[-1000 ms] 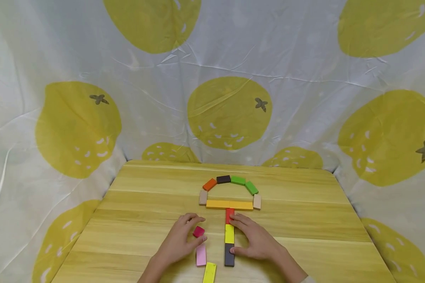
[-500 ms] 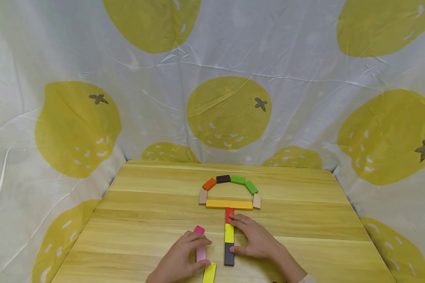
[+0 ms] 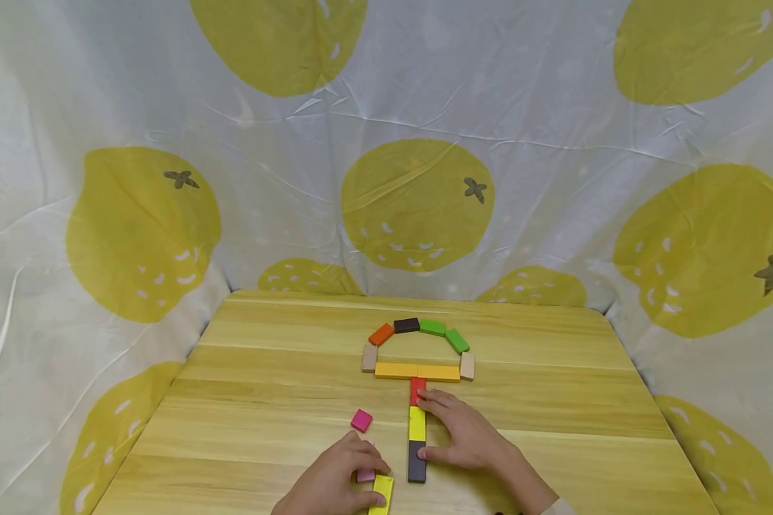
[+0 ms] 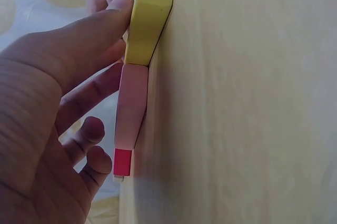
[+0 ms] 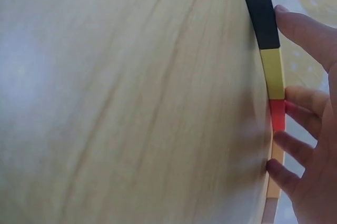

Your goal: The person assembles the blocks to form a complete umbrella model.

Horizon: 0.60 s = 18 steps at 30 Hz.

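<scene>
Near the front of the table, my left hand [image 3: 341,473] has its thumb on a yellow block [image 3: 380,493], its index fingertip near the block's far end. In the left wrist view this thumb [image 4: 121,3] lies on the yellow block [image 4: 150,18], the other fingers spread. Partly under the left hand is a pink block [image 3: 366,474]; a small magenta block [image 3: 361,420] lies just beyond. My right hand [image 3: 467,433] rests against a column of blocks. Its fingertips touch the red block [image 3: 417,387] near the yellow middle block [image 3: 416,423]; its thumb touches the black block [image 3: 416,465].
Beyond the column, two orange-yellow blocks [image 3: 396,370] form a crossbar. An arch of orange, black [image 3: 406,325], green [image 3: 433,327] and plain wooden blocks [image 3: 467,365] curves above it. A lemon-print cloth [image 3: 419,207] hangs behind the wooden table [image 3: 554,372].
My left hand has slid toward the front edge, from beside the magenta and pink blocks to the yellow block. My right hand has stayed on the column.
</scene>
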Tool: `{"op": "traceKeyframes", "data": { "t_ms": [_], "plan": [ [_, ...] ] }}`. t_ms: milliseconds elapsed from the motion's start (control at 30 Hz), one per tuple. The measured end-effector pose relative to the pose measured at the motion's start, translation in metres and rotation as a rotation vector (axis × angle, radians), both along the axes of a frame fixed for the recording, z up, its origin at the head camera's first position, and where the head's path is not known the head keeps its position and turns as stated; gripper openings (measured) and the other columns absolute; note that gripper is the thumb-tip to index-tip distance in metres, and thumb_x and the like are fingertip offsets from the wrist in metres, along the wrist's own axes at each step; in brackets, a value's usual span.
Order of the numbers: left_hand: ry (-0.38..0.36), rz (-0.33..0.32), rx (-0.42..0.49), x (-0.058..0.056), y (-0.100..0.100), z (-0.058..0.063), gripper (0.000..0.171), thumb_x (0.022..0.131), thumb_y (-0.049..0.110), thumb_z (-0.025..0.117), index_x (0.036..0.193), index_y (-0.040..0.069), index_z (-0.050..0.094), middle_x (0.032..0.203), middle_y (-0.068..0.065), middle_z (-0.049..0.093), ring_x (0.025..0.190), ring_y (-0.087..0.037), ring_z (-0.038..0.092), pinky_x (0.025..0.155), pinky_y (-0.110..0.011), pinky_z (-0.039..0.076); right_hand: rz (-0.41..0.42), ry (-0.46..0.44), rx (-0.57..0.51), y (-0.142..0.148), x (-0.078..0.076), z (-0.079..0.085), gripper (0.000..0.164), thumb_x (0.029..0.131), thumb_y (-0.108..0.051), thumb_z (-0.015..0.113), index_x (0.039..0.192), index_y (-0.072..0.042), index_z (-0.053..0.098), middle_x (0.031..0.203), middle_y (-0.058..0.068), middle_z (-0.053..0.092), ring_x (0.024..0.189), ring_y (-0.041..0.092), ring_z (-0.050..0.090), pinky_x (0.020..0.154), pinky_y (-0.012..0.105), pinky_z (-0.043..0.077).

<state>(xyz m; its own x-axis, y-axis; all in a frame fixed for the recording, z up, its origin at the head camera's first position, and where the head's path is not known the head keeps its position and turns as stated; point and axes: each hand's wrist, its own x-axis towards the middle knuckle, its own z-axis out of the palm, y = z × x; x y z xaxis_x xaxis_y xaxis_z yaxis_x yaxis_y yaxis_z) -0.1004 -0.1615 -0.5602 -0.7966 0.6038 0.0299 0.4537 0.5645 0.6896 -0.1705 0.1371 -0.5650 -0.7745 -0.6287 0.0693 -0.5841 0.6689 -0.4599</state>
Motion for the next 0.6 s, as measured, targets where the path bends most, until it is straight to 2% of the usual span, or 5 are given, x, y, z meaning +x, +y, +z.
{"op": "traceKeyframes", "data": {
  "t_ms": [133,267,367,600],
  "plan": [
    [-0.006,0.009,-0.013,-0.0002,0.0002,0.0007,0.026,0.084,0.054,0.080,0.104,0.038,0.078,0.094,0.027,0.067,0.090,0.003,0.047,0.073,-0.014,0.042,0.003,0.004,0.007,-0.0003,-0.0004,-0.0003,0.081,0.087,-0.064,0.070,0.151,-0.017,0.053,0.160,0.001,0.047,0.148,0.028,0.044,0.113,0.056,0.045],
    [0.046,-0.008,-0.014,-0.0009,0.0005,0.0016,0.026,0.085,0.054,0.078,0.103,0.036,0.079,0.091,0.027,0.068,0.086,0.002,0.047,0.071,-0.013,0.039,0.005,-0.004,0.015,-0.0005,-0.0005,0.0003,0.083,0.087,-0.065,0.070,0.152,-0.018,0.052,0.161,0.001,0.045,0.148,0.029,0.044,0.113,0.056,0.045],
    [0.102,-0.037,-0.020,-0.0017,0.0002,0.0015,0.025,0.087,0.053,0.076,0.104,0.034,0.080,0.092,0.026,0.070,0.085,0.002,0.047,0.070,-0.012,0.038,0.005,-0.011,0.017,-0.0005,-0.0003,0.0010,0.083,0.088,-0.066,0.069,0.153,-0.018,0.051,0.161,0.001,0.045,0.148,0.029,0.043,0.113,0.056,0.044],
    [0.116,-0.072,-0.039,-0.0002,-0.0001,0.0005,0.023,0.092,0.048,0.073,0.108,0.033,0.080,0.098,0.026,0.071,0.086,0.004,0.045,0.071,-0.011,0.038,0.004,-0.021,0.014,0.0001,0.0005,0.0007,0.083,0.088,-0.066,0.069,0.152,-0.017,0.052,0.161,0.001,0.045,0.148,0.029,0.043,0.114,0.057,0.043]
  ]
}}
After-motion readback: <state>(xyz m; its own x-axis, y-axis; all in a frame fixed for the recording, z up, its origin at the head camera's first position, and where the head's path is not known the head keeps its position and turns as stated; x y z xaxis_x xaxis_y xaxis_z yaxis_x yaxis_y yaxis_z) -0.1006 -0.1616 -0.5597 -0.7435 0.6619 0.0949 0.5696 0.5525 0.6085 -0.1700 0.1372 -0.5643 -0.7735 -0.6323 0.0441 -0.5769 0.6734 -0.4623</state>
